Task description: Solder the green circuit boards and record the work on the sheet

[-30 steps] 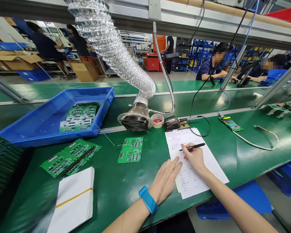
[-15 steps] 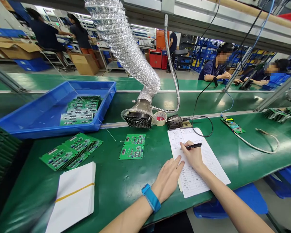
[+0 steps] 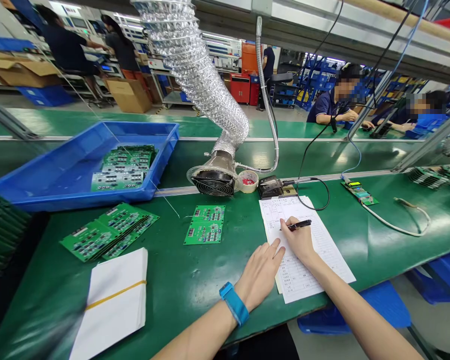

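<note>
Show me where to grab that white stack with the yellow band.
Grip the white stack at mid-length, across the yellow band, coming from its right long edge, the side facing the left hand. It lies flat, so pinching that edge probably works best: the band binds the sheets there, and the circuit boards sit beyond its far end.

Circuit boards point(image 3: 204, 226) left of paper form point(image 3: 303, 282)
</note>
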Tool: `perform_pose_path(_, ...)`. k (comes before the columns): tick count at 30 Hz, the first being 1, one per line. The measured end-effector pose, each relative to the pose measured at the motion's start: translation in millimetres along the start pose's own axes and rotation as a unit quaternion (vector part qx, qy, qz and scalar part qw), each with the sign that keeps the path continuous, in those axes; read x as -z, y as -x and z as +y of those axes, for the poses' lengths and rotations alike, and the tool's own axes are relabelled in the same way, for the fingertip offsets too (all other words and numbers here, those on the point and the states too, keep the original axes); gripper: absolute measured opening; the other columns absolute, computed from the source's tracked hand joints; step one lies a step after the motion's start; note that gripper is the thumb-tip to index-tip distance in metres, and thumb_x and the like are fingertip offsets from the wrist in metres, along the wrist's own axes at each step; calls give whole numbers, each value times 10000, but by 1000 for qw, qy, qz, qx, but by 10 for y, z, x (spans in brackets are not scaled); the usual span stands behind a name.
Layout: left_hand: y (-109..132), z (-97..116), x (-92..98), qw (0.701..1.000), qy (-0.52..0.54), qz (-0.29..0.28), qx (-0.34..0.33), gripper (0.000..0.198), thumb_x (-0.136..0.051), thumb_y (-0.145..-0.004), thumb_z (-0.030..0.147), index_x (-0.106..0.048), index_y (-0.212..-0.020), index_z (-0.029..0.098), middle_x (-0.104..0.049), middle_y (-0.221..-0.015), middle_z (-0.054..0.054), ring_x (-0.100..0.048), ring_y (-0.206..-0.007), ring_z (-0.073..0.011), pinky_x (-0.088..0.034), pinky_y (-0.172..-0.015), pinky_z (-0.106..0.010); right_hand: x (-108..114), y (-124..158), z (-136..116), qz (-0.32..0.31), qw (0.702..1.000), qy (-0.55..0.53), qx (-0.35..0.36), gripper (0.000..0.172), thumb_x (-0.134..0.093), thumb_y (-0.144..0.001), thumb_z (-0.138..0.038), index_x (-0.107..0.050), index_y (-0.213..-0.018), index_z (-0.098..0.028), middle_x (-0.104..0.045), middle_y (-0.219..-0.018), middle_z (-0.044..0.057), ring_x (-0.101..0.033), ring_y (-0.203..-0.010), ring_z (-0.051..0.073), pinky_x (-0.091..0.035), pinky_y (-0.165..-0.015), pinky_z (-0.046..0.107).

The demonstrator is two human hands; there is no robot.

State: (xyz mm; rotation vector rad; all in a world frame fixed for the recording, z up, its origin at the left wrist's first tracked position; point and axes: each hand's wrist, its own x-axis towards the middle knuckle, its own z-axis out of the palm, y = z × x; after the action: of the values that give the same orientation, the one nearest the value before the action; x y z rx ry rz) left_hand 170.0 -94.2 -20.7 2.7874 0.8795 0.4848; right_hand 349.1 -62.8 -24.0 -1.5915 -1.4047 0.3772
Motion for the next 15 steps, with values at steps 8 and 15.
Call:
perform_pose_path(8, -3, 3, 3, 1000, 12, 16, -5, 419, -398, -927, 11, -522, -1309, 131, -498, -1441, -181, -595, -1098, -268, -546, -926, -469, 0, 9, -3, -7, 1000, -12, -2, 405, -568, -918, -451, -466, -617, -199, -462, -551, -41, -386, -529, 110, -309, -543, 268)
perform_pose_path(15, 14, -9, -32, 999, 45, 12, 4, 446, -385, -922, 11, -517, -1324, 153, -490, -1456, -172, -590, -1154, -288, -529, -971, -500, 20, 20, -26, 13, 999, -27, -10, 419, -587, -916, -447, -461, -598, -204, -464, -513, -47, -399, -490, 106, -326, -527, 265)
